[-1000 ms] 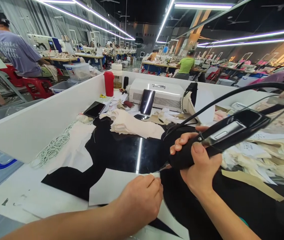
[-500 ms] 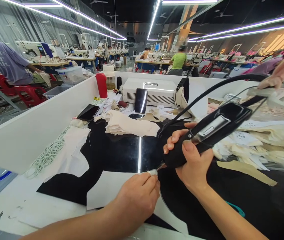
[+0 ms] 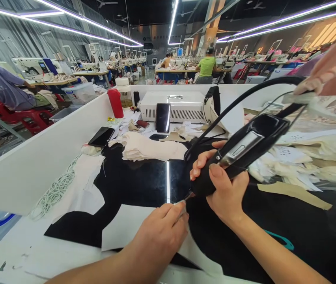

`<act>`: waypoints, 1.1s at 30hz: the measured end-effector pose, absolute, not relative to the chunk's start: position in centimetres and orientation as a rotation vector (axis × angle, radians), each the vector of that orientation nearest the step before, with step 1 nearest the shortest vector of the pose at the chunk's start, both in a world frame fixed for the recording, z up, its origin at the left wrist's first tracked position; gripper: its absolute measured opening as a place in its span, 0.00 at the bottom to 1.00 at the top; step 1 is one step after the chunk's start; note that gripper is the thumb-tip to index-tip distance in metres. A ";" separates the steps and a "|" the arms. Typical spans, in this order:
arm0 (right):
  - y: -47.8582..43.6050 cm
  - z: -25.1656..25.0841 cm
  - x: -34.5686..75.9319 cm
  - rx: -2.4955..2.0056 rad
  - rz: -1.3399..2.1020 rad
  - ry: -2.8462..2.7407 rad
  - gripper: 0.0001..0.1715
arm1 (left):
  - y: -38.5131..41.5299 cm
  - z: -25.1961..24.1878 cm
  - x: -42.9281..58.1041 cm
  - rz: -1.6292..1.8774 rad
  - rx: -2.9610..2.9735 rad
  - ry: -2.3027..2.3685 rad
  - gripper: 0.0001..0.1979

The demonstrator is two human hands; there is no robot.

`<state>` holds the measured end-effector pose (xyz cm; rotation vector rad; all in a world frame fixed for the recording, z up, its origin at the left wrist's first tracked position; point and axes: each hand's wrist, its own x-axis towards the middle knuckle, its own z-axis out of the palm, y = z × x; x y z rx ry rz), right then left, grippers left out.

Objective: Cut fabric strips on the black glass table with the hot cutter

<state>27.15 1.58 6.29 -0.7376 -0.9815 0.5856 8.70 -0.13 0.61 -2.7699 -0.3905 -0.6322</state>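
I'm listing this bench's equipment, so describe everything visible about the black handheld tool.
The black handheld tool is long and thick, with a glossy rear housing, a darker rounded front and a silver, metal-looking side panel. A thin tip projects from its nose. It slants nose-down toward the left hand, rear raised. The right hand grips its front; a black cord leaves the rear. Whether it is running, or what its tip touches, I can't tell.
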 end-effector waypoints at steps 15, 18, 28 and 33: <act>1.6 6.2 27.2 -0.751 0.594 -0.993 0.26 | 0.1 1.2 8.9 -0.579 -2.727 -0.384 0.13; 1.6 6.3 27.2 -0.746 0.601 -0.978 0.27 | 0.2 1.1 8.8 -0.540 -2.732 -0.355 0.12; 1.4 6.4 27.2 -0.750 0.590 -0.948 0.28 | 0.1 0.5 8.8 -0.580 -2.701 -0.378 0.14; 1.4 6.0 27.2 -0.731 0.602 -0.958 0.28 | 0.2 0.5 8.9 -0.605 -2.697 -0.370 0.13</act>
